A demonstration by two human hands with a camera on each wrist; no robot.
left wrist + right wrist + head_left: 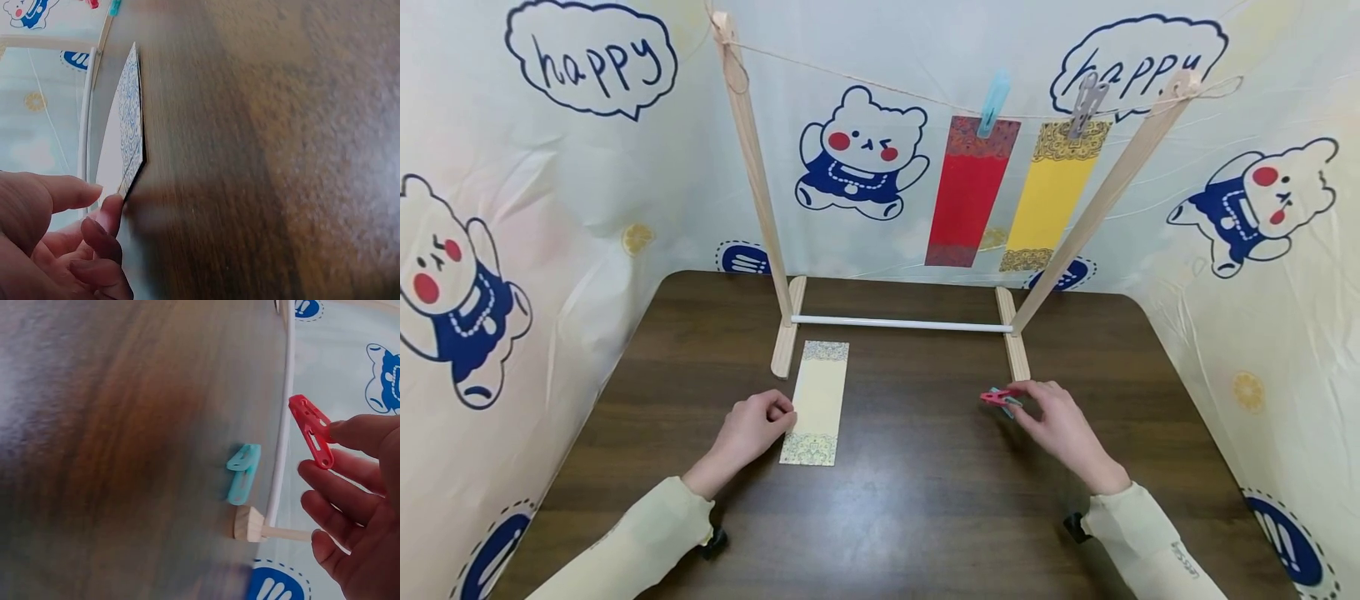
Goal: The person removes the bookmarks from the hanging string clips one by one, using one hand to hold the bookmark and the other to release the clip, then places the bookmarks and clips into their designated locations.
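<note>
Lying flat on dark wooden table [925,500], just in front of wooden drying frame [786,342], pale card [817,402] with long axis running toward the frame, left hand [752,429] curling at its near left edge. Seemingly lifting that edge off the wood in the left-wrist view, fingertips [112,209] touching, grip not certain. Pinching red clip [311,430] in right hand [1052,421] by the frame's right foot; only the right-wrist view revealing teal clip [244,474] lying loose beside.

A wooden rack [758,179] is stood at the desk's [925,500] far edge, with a string [880,90] strung between its posts. A red strip [966,193] is hung under a blue peg [993,103], a yellow strip [1051,198] under a grey peg [1086,103]. A teal peg [242,473] is laid flat by the rack's right foot. Bear-print cloth [550,167] is draped around.
</note>
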